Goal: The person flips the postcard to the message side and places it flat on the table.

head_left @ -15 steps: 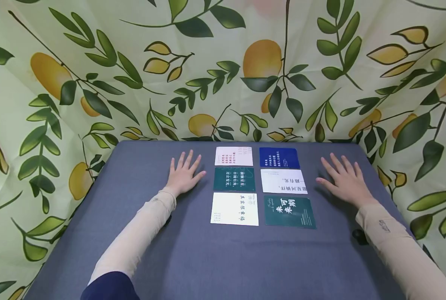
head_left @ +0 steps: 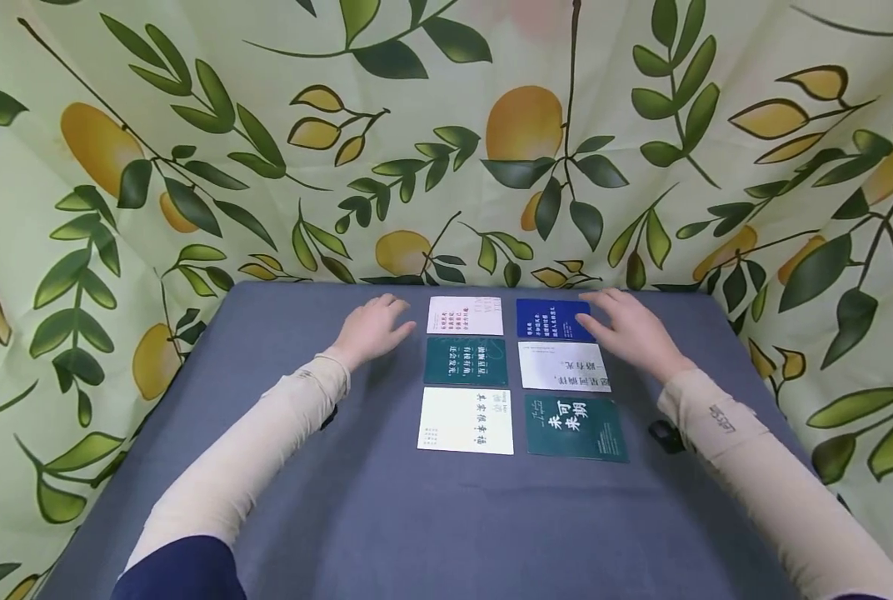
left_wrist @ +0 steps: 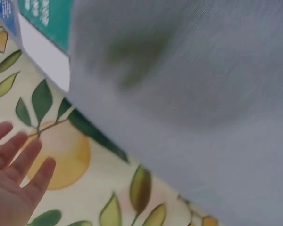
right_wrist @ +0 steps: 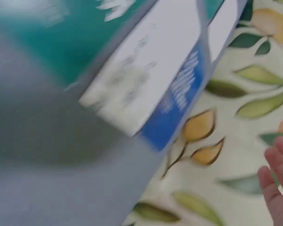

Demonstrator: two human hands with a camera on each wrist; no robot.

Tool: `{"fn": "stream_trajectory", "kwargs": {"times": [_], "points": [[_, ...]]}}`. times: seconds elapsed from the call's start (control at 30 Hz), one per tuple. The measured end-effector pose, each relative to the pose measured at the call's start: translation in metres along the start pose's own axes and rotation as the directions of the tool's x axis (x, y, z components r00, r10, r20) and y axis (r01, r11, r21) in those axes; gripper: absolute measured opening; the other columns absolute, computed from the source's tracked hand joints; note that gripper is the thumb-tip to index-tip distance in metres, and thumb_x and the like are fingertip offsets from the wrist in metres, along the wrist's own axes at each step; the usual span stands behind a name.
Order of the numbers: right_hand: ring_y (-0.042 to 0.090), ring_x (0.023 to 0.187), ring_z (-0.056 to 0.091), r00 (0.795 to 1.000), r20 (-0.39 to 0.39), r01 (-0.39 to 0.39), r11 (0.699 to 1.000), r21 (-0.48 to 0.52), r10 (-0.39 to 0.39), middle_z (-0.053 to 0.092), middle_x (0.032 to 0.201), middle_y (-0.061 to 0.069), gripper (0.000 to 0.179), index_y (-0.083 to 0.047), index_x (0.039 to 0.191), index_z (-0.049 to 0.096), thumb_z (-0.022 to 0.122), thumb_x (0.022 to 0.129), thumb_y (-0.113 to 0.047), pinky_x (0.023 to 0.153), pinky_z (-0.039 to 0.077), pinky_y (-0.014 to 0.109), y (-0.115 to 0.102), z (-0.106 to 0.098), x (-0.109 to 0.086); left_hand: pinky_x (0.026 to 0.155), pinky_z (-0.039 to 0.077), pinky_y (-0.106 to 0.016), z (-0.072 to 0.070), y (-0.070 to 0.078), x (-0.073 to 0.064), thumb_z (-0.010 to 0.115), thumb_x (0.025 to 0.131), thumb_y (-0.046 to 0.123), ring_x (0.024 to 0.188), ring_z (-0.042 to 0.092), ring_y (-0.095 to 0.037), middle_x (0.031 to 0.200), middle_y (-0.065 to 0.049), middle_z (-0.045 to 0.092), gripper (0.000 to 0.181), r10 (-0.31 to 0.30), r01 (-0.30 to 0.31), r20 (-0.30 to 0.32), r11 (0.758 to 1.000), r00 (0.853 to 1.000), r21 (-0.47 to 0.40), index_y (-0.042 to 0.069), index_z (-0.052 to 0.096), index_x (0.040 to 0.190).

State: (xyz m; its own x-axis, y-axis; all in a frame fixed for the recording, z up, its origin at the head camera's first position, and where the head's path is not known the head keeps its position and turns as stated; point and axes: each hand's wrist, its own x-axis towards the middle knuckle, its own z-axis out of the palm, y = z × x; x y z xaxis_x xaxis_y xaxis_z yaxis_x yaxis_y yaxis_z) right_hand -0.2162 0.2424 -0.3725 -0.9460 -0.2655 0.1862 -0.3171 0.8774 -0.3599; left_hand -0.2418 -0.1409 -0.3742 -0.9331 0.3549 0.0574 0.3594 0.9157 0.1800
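Several printed cards lie in two columns of three on the table. The right column has a blue card [head_left: 551, 320] at the far end, a white card [head_left: 559, 365] in the middle and a dark green card [head_left: 570, 427] nearest. My right hand [head_left: 634, 332] is over the blue card's right edge, its fingertips overlapping the card in the head view and nothing in its grasp. In the left column are a pale pink card [head_left: 454, 315], a green card [head_left: 454, 360] and a cream card [head_left: 454, 421]. Left of the pink card, my left hand [head_left: 371, 331] hovers with relaxed, empty fingers.
A grey cloth covers the table [head_left: 431, 525]. Behind it and at both sides hangs a curtain [head_left: 431, 92] printed with leaves and yellow fruit. A dark wrist device [head_left: 666, 436] shows under the right sleeve.
My right hand has moved left and farther from me, from beside the cards to over the blue card's edge. My left hand's spread fingers have drawn in and it has shifted slightly forward.
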Motion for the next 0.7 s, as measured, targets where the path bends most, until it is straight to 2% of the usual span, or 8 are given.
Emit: {"fn": "stream_trajectory", "kwargs": {"times": [0.1,0.23,0.43,0.5,0.6,0.63,0.67,0.7], "points": [[0.035,0.117,0.052,0.999,0.040,-0.026,0.994,0.110,0.022,0.057,0.125,0.017,0.043,-0.005,0.127,0.055,0.052,0.094,-0.034,0.097,0.041,0.052,-0.019,0.009,0.025,0.093,0.048,-0.046,-0.011,0.001,0.011,0.053,0.093,0.034,0.114,0.057,-0.029,0.124,-0.014,0.059,0.043,-0.027,0.028,0.031,0.999,0.999,-0.022,0.006,0.056,0.125],[0.032,0.108,0.057,0.993,0.091,-0.090,0.968,0.232,0.071,0.062,0.117,0.017,0.038,-0.004,0.123,0.057,0.054,0.094,-0.027,0.093,0.045,0.048,-0.039,0.020,0.059,0.092,0.048,-0.044,-0.018,0.002,0.029,0.054,0.092,0.031,0.109,0.058,-0.027,0.118,-0.013,0.062,0.039,-0.102,0.108,0.051,0.988,0.993,-0.111,0.006,0.058,0.122],[0.033,0.108,0.056,0.968,0.133,-0.247,0.910,0.334,0.214,0.060,0.118,0.019,0.037,-0.001,0.123,0.056,0.052,0.094,-0.023,0.093,0.045,0.047,-0.052,0.042,0.090,0.093,0.045,-0.042,-0.011,0.005,0.046,0.053,0.092,0.026,0.106,0.058,-0.028,0.115,-0.016,0.063,0.035,-0.171,0.177,0.042,0.954,0.984,-0.241,0.001,0.060,0.116],[0.034,0.108,0.056,0.952,0.128,-0.305,0.876,0.374,0.277,0.059,0.119,0.020,0.037,0.000,0.123,0.055,0.052,0.093,-0.022,0.093,0.045,0.046,-0.053,0.051,0.093,0.094,0.045,-0.042,-0.003,0.005,0.051,0.053,0.092,0.024,0.106,0.058,-0.029,0.114,-0.017,0.063,0.034,-0.201,0.205,0.044,0.936,0.979,-0.285,0.000,0.060,0.116],[0.034,0.110,0.055,0.927,0.116,-0.371,0.817,0.441,0.358,0.058,0.121,0.021,0.037,0.000,0.124,0.055,0.053,0.092,-0.019,0.095,0.044,0.046,-0.055,0.066,0.093,0.095,0.045,-0.041,0.015,0.003,0.060,0.050,0.094,0.022,0.108,0.058,-0.028,0.116,-0.016,0.064,0.033,-0.253,0.259,0.066,0.895,0.965,-0.362,0.002,0.060,0.118],[0.034,0.111,0.055,0.918,0.118,-0.388,0.797,0.462,0.379,0.058,0.121,0.021,0.037,0.000,0.125,0.054,0.054,0.092,-0.018,0.096,0.044,0.045,-0.057,0.072,0.093,0.091,0.046,-0.039,0.031,-0.005,0.068,0.048,0.094,0.021,0.105,0.059,-0.027,0.115,-0.014,0.064,0.032,-0.264,0.262,0.048,0.887,0.963,-0.380,0.003,0.061,0.117],[0.034,0.112,0.054,0.911,0.122,-0.403,0.783,0.474,0.394,0.057,0.122,0.021,0.038,0.001,0.126,0.053,0.054,0.092,-0.017,0.096,0.044,0.045,-0.058,0.077,0.093,0.093,0.046,-0.038,0.047,-0.015,0.077,0.045,0.095,0.022,0.108,0.058,-0.025,0.118,-0.012,0.064,0.033,-0.276,0.276,0.059,0.874,0.959,-0.400,0.006,0.061,0.119],[0.034,0.113,0.054,0.905,0.130,-0.414,0.770,0.485,0.405,0.057,0.123,0.021,0.040,0.001,0.127,0.053,0.054,0.091,-0.016,0.097,0.044,0.044,-0.059,0.082,0.092,0.090,0.047,-0.035,0.070,-0.028,0.088,0.044,0.094,0.022,0.107,0.059,-0.025,0.117,-0.010,0.065,0.033,-0.279,0.267,0.032,0.870,0.960,-0.414,0.008,0.062,0.117]]}}
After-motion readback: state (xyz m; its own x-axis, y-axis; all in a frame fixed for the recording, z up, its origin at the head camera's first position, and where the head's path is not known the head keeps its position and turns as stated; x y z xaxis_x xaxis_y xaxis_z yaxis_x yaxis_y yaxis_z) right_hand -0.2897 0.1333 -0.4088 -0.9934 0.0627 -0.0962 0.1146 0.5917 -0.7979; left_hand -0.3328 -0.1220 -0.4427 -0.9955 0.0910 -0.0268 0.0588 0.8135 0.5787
